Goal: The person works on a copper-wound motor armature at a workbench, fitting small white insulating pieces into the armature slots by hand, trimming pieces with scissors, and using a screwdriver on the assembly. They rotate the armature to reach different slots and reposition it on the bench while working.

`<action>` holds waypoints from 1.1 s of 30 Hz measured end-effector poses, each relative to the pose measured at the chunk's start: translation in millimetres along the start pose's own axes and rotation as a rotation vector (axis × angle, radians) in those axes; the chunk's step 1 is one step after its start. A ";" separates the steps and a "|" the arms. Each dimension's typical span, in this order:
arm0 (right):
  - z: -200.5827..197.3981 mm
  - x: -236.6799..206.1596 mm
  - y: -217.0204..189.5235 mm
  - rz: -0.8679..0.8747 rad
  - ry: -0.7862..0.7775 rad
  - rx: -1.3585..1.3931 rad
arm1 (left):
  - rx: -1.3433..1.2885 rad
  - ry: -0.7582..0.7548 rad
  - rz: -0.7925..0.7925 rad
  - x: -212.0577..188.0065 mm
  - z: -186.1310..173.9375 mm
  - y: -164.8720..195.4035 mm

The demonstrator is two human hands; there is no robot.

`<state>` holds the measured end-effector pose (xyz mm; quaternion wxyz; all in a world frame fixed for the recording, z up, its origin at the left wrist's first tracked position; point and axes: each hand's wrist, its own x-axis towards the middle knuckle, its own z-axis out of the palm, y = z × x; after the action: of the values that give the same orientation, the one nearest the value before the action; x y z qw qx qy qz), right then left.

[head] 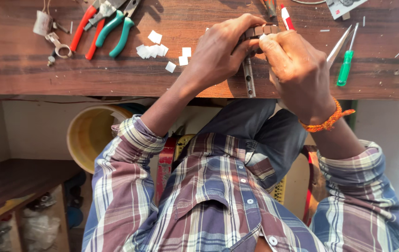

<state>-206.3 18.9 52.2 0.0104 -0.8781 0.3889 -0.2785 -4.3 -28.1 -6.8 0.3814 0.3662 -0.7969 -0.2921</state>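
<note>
A long wooden workbench [68,70] runs under both hands, its near edge just below them. Below the left forearm, off the bench, stands a round yellow bucket [87,135].

The left hand [220,53] and the right hand [293,65] are pressed close together over the bench, fingers curled, both pinching a brown segmented watch strap [261,31] between thumbs and fingertips; the strap lies between the two hands at their upper edge, mostly hidden by the fingers. A narrow metal bar [249,77] with small holes lies on the bench directly beneath the hands, reaching to the bench edge. An orange braided thread band [328,121] circles the right wrist.

Well to the left of the left hand lie red-handled pliers [83,29] and green-handled pliers [115,29], side by side. Nearer the left hand are scattered small white paper squares [155,46]. Just right of the right hand lie metal tweezers [339,44] and, beside them, a green-handled screwdriver [346,65]. A red and white pen [287,17] pokes out just above the right hand.
</note>
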 end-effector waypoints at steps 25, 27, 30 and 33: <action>19.4 -39.3 -13.9 0.361 0.159 0.343 | -0.043 -0.126 0.308 -28.7 -3.8 -7.0; 20.0 -43.6 -12.8 0.340 0.142 0.328 | 0.035 -0.014 0.363 -34.8 2.2 -8.0; 23.0 -48.2 -12.8 0.349 0.138 0.321 | 0.175 0.164 0.366 -43.5 13.4 -6.6; 27.4 -51.7 -16.3 0.365 0.153 0.326 | 0.260 0.328 0.342 -50.1 26.9 -0.1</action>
<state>-209.7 60.5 8.0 0.1722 -0.7565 0.4905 -0.3968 -4.3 17.3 -41.1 0.4993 0.3144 -0.8055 -0.0553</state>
